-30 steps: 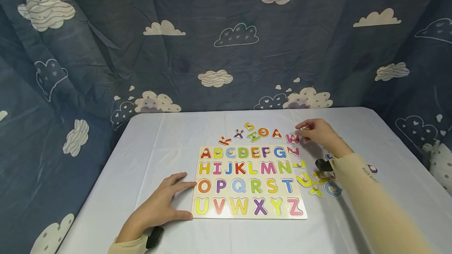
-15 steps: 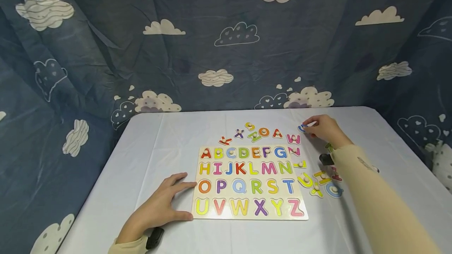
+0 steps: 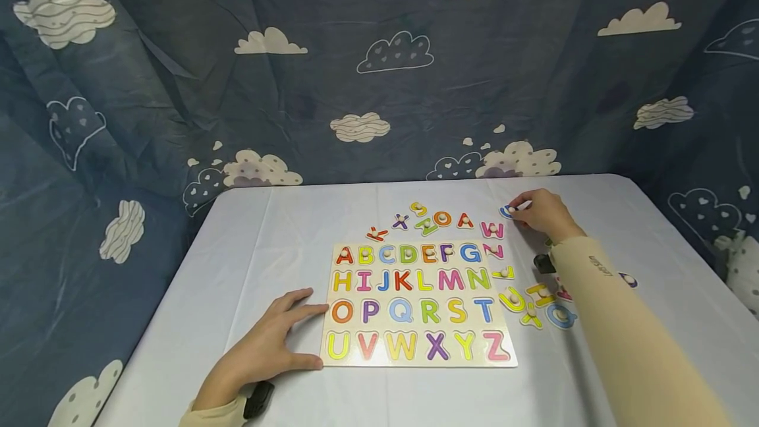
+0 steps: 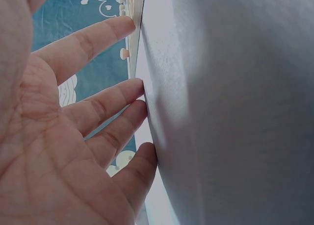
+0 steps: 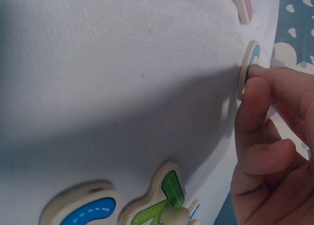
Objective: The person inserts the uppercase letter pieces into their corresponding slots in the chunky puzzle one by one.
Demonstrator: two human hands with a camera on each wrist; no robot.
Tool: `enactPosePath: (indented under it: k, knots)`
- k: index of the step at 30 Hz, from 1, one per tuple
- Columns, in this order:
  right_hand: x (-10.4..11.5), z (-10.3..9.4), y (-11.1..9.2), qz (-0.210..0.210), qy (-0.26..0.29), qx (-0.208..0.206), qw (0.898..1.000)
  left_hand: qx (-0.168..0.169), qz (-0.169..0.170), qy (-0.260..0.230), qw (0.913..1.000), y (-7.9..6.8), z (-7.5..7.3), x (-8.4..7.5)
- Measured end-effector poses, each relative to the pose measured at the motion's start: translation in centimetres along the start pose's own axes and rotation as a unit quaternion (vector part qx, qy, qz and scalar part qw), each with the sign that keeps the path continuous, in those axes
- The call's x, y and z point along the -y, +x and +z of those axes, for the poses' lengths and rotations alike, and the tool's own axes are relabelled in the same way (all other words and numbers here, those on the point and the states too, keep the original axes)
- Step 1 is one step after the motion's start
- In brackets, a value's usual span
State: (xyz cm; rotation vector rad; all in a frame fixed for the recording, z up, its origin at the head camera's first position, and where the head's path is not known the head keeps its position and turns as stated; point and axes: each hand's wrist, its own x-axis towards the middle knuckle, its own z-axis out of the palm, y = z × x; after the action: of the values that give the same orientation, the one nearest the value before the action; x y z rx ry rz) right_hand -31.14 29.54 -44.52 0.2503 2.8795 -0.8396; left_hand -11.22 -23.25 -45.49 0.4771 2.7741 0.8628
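Note:
A wooden alphabet puzzle board (image 3: 415,328) lies on the white table, with knobbed pieces A to F in its top row. My left hand (image 3: 267,338) rests beside the board's left edge; in the left wrist view the fingers (image 4: 98,105) are spread, their tips at the edge. Beyond the board's far right corner, my right hand (image 3: 542,213) pinches a blue curved letter piece (image 3: 506,211). In the right wrist view that blue piece (image 5: 254,53) is close over the cloth, its lower part covered by thumb and fingertip.
Loose letter pieces line the board's far side, including a pink W (image 3: 491,230), a red A (image 3: 465,220) and an orange O (image 3: 441,218). More lie right of it, such as a yellow U (image 3: 512,299) and a blue ring-shaped piece (image 3: 560,315); the right sleeve covers some.
My right hand has moved slightly right and away from me, off from the pink W, with the blue piece now showing flatter at its fingertips. The left hand has stayed put.

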Motion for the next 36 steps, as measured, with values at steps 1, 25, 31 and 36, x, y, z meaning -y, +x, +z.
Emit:
enactPosePath:
  k: [1, 25, 31, 36]
  knots:
    - [0.0, 0.0, 0.0, 0.000, -0.001, -0.003, 1.000, 0.000, 0.000, 0.000, 1.0000, 0.0, 0.0, 0.0]
    - [0.1, -0.2, -0.7, 0.003, -0.024, -0.020, 1.000, -0.002, -0.004, 0.003, 1.0000, 0.1, 0.1, 0.0]
    - [0.5, -0.1, -0.8, 0.011, -0.035, -0.020, 0.999, -0.002, -0.003, 0.003, 1.0000, 0.1, 0.1, 0.0]
    - [0.7, 0.0, -1.1, 0.037, -0.037, -0.011, 0.999, -0.003, 0.001, 0.003, 1.0000, 0.1, 0.1, 0.0]
